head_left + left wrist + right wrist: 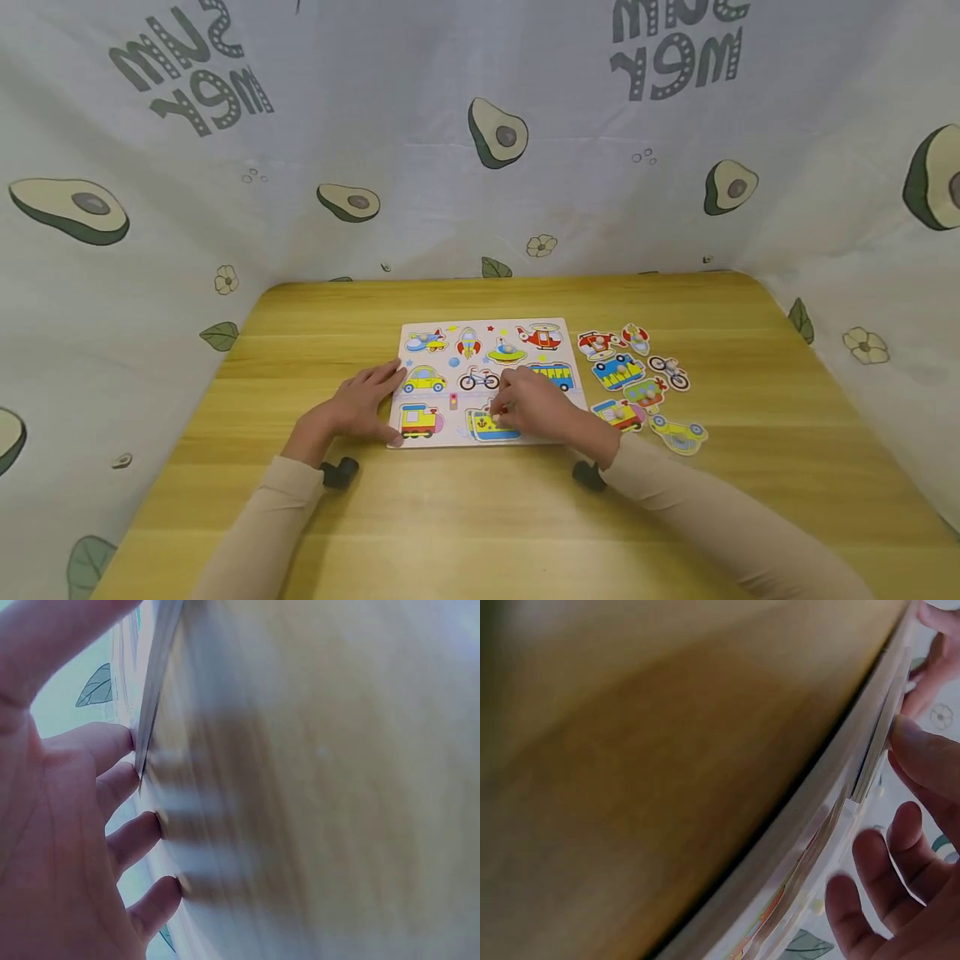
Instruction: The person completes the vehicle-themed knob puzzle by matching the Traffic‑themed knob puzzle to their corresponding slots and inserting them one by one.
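Boat piece: on the board [454, 425], by the side facing the person; this boat piece [491, 434] overlaps the printed boat [469, 422], sitting a little toward the worktop's right edge from it, which is the offset that counts, I'd judge.
Long axis: runs left to right, roughly parallel to the worktop [450, 517]'s far edge; whether it lies fully flat I can't tell.
Nearer hand: the right hand [538, 406], reaching in from the worktop's right side, its thumb and finger pinching the boat piece, the others loosely apart.
Other hand: the left hand [362, 406], fingers spread wide against the board's left side, gripping nothing; the boat piece lies to its right.
Board count: one, around mid-worktop, between left and right edges.
Pictures on it: nine, in three rows; which are seated pieces I can't tell.
Loose pieces: seven, between board and the worktop's right edge.
One each: helicopter piece [597, 342], rocket piece [635, 337], bus piece [615, 372], bicycle piece [670, 373], train piece [611, 413], car piece [678, 435], plus a green piece [641, 396] too small to make out.
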`<action>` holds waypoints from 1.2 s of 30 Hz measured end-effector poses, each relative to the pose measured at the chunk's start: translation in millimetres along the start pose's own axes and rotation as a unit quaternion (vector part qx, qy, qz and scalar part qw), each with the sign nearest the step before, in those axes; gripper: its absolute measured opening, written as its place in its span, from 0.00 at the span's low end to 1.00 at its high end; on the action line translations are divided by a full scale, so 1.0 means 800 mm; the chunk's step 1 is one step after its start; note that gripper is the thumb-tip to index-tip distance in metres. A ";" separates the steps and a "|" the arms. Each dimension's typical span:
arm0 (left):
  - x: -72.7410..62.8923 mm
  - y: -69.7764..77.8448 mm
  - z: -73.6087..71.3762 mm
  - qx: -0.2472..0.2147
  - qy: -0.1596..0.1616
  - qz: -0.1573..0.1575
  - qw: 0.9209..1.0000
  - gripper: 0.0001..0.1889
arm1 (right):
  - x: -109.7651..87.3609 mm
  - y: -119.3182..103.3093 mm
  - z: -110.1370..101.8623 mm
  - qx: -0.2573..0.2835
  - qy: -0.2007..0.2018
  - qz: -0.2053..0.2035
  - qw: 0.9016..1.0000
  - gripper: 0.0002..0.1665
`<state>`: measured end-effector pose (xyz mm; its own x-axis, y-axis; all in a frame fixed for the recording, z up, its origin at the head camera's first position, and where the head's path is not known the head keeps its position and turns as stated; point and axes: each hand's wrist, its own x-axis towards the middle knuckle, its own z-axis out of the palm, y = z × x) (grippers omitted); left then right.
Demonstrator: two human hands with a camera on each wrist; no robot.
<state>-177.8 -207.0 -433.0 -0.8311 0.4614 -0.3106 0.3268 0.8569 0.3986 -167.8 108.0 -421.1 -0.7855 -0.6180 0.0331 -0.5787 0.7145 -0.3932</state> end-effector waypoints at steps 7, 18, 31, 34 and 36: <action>0.004 0.005 0.003 0.003 -0.010 -0.010 1.000 0.59 | 0.000 -0.004 0.008 0.049 -0.039 0.056 0.996 0.07; 0.002 0.006 0.001 0.002 -0.016 -0.013 1.000 0.59 | 0.010 -0.009 0.010 0.093 -0.075 0.124 0.985 0.04; 0.004 0.007 -0.002 0.008 -0.016 -0.006 1.000 0.60 | 0.009 0.009 0.003 0.112 -0.110 0.071 0.985 0.10; 0.004 0.010 -0.003 0.009 -0.028 -0.013 0.999 0.61 | -0.008 0.023 -0.011 0.096 -0.122 0.020 0.988 0.19; 0.004 0.012 -0.005 0.009 -0.032 -0.017 0.999 0.61 | -0.024 0.038 -0.026 0.090 -0.118 0.014 0.989 0.23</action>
<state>-179.4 -198.2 -427.2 -0.8113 0.4451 -0.3791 0.3067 0.8761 0.3721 -174.6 148.2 -414.4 -0.7152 -0.6735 -0.1865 -0.4932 0.6755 -0.5482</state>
